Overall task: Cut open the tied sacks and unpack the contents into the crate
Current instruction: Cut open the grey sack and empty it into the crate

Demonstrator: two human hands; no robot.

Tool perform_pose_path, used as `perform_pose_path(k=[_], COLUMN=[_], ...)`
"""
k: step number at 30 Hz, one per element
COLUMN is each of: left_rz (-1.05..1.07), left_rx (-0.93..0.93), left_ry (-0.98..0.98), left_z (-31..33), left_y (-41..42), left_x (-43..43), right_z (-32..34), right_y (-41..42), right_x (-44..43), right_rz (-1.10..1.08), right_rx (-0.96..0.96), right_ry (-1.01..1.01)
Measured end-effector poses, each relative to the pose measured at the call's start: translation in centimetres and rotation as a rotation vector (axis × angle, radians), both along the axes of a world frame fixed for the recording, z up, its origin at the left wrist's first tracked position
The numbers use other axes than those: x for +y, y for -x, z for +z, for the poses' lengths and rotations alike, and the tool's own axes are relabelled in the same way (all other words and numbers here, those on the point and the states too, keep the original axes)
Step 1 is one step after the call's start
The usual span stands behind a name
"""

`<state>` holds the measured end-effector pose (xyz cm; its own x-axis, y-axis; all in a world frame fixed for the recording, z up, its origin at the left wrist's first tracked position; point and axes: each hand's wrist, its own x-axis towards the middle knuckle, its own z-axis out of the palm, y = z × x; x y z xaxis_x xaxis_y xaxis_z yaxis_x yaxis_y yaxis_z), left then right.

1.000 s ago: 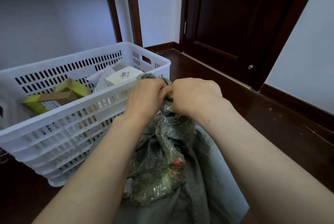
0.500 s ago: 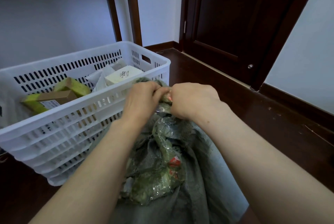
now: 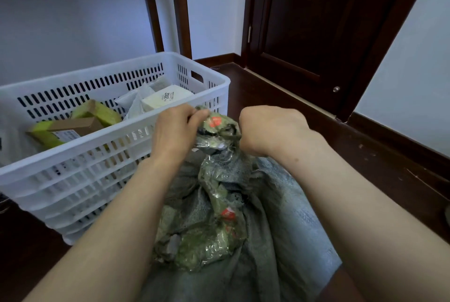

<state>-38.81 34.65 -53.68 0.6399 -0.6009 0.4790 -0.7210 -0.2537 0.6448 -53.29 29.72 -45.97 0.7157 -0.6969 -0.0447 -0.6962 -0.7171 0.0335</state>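
A grey woven sack (image 3: 287, 223) stands on the floor in front of me, its neck wrapped in crumpled greenish tape with red marks (image 3: 214, 128). My left hand (image 3: 174, 131) pinches the top of the taped neck from the left. My right hand (image 3: 265, 128) grips the neck from the right, fingers curled under and hidden. A white slotted plastic crate (image 3: 102, 172) sits just left of the sack. It holds green-and-brown boxes (image 3: 73, 123), a white box marked 2002 (image 3: 165, 98) and pale packets.
Dark wooden floor (image 3: 377, 167) lies to the right. A dark wooden door (image 3: 316, 21) stands behind, with white walls and dark skirting on both sides. The crate's near corner almost touches my left wrist.
My hands have pulled apart a little at the sack's neck. A stretch of taped neck with a red mark now shows between them.
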Motion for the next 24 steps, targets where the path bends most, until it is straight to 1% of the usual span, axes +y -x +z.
perform_pose_path(k=[2,3,5,6,7,9,12,14,16,18,20,22,24], left_rz=[0.006,0.007,-0.022,-0.049,-0.081,-0.145,-0.204,-0.266,-0.344,-0.379,-0.388,-0.388,-0.379], left_rx=[0.026,0.056,0.186,0.291,0.408,0.576,0.674,0.689,0.654,0.608,0.577,0.554,0.497], left_ry=[-0.024,-0.04,-0.066,-0.078,-0.086,-0.102,-0.081,-0.047,-0.057,-0.095,-0.126,-0.133,-0.148], left_z=[0.0,0.3,0.4,0.5,0.6,0.9,1.7,2.0,2.3,2.7,3.0,3.1,2.8], left_y=[-0.1,0.0,-0.2,-0.4,-0.5,-0.4,0.3,0.8,1.4,1.7,1.9,2.2,2.4], left_x=[0.0,0.0,0.1,0.3,0.7,1.1,1.0,0.8,1.0,1.1,1.0,0.8,0.7], right_z=[0.1,0.1,0.4,0.6,0.9,1.3,0.8,0.0,-1.1,-2.2,-3.2,-4.3,-4.9], right_y=[0.2,0.5,1.2,1.8,2.5,3.9,4.8,4.3,3.3,2.4,1.6,1.1,0.8], right_x=[-0.6,-0.9,-2.0,-2.9,-3.6,-5.1,-6.3,-6.5,-6.6,-6.5,-6.3,-6.0,-5.7], right_rz=[-0.016,-0.025,-0.03,-0.03,-0.034,-0.045,-0.145,-0.216,-0.271,-0.317,-0.288,-0.242,-0.236], right_rx=[-0.014,-0.029,-0.096,-0.145,-0.183,-0.258,-0.447,-0.594,-0.775,-0.921,-0.971,-0.963,-0.972], right_ry=[-0.055,-0.134,-0.424,-0.572,-0.68,-0.79,-0.931,-0.967,-0.907,-0.817,-0.805,-0.868,-0.88])
